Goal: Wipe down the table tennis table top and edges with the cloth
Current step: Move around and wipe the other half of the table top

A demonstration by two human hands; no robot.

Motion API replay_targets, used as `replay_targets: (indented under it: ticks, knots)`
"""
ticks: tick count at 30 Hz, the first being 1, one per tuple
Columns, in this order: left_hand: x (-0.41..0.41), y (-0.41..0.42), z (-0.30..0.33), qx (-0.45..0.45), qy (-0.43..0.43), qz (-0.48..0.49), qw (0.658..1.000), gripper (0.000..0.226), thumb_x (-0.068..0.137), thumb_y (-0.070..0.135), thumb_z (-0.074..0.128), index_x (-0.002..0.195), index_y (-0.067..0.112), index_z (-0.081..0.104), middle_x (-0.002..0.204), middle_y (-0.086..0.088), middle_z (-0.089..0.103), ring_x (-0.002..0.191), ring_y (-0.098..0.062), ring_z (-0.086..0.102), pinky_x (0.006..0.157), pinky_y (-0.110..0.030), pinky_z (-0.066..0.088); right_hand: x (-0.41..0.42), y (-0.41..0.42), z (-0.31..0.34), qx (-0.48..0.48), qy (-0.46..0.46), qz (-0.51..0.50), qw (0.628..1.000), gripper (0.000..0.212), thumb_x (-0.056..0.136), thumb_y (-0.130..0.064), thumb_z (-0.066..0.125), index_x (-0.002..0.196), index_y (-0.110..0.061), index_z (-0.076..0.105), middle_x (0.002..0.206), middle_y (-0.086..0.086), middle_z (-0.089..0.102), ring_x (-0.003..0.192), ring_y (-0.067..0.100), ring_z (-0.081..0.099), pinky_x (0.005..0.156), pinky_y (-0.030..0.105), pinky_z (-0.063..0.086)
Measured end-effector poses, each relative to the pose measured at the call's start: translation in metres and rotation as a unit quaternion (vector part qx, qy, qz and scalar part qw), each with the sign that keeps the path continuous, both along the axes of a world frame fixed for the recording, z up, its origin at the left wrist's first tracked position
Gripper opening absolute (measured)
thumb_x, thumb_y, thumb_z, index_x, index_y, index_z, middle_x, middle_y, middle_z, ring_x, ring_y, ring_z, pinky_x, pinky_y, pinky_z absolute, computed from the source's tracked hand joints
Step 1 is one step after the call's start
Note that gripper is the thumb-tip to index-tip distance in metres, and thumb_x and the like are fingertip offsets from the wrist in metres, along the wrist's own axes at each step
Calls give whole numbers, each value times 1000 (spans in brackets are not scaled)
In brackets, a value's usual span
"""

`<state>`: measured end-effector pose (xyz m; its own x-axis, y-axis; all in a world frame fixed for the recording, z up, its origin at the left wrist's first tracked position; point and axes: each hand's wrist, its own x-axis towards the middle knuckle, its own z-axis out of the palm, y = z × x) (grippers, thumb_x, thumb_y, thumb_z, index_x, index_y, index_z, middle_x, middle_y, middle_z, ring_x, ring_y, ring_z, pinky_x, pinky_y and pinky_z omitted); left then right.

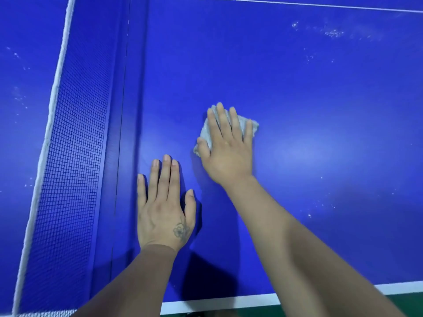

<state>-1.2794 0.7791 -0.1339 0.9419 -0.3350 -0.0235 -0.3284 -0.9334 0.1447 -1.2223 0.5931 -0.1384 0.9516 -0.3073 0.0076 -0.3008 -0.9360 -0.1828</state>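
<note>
Right hand (225,154) presses crumpled pale grey cloth (250,126) flat-fingered onto blue tabletop (320,110), likely for wiping pressure. Left hand (163,207) lies flat, empty, probably bracing beside dark mesh net (75,145).

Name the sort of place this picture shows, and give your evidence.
Probably a table tennis hall or games room: a blue table top with white edge line, a mesh net, and green floor beyond.

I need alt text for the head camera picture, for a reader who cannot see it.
A right hand presses a grey cloth flat on a blue table tennis table, while the left hand rests flat beside it, near the net. White specks dot the far surface.
</note>
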Motion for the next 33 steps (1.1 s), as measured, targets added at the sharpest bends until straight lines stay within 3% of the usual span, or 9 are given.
replay_targets:
  ticks: [5,12,17,22,28,33]
  knots:
    - [0,1,-1,-7,0,-2,1000,72,106,42,35,169,9,24,178,-4,16,166,-22,7,132,-57,14,33,-56,2,12,36,50,998,78,105,-70,26,171,-31,17,180,-8,10,167,23,6,132,58,1]
    - [-2,3,0,18,11,-5,1000,71,108,45,25,170,12,15,179,-2,8,166,-21,0,133,-55,10,-40,-130,12,16,63,-46,997,76,106,-65,25,171,-29,10,180,-6,7,166,23,3,131,60,6]
    - [-2,1,1,10,14,1,1000,69,108,41,22,171,12,15,179,-2,8,166,-21,0,133,-55,9,-129,-97,21,17,78,-6,997,73,108,-53,27,173,-27,6,181,-7,3,167,22,0,131,59,7]
    - [-2,2,-1,0,16,1,1000,67,107,35,21,171,13,16,179,-1,7,166,-21,-1,133,-54,8,-165,-14,20,3,89,49,995,76,108,-55,31,173,-22,7,181,-4,1,167,23,-4,130,64,11]
    - [0,3,-2,-12,17,2,1000,71,101,29,22,170,15,19,179,1,9,166,-20,1,134,-52,7,-89,41,5,-18,21,54,998,70,109,-55,34,171,-25,23,180,-4,13,167,23,7,130,61,10]
    - [1,3,-1,-23,7,6,1000,72,99,28,26,170,15,22,179,1,13,166,-21,5,134,-52,7,-11,-7,0,-3,32,37,999,81,100,-68,23,171,-29,23,179,-4,18,166,26,14,130,63,9]
